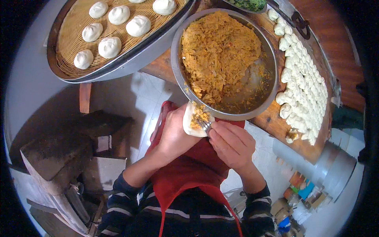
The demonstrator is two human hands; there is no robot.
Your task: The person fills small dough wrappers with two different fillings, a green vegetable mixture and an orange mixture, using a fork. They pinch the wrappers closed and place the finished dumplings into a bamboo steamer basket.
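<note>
My left hand (175, 130) holds a flat white dough wrapper (189, 126) just below the near rim of a large metal bowl (260, 114). A clump of orange shredded filling (199, 114) lies on the wrapper. In my right hand (232, 140) is a metal fork (205, 125), its tines pressed against that clump. The bowl holds a big heap of the same orange filling (220, 53), with bare metal showing at its lower right. Most of the fork's handle is hidden by my right fingers.
Several shaped buns (109, 47) sit apart on a woven steamer mat (74, 38) at upper left. Rows of small dough pieces (302, 86) cover the wooden board's (263, 118) right side. A bowl of chopped greens (248, 4) stands behind. Boxes and bags (296, 204) lie on the floor at lower right.
</note>
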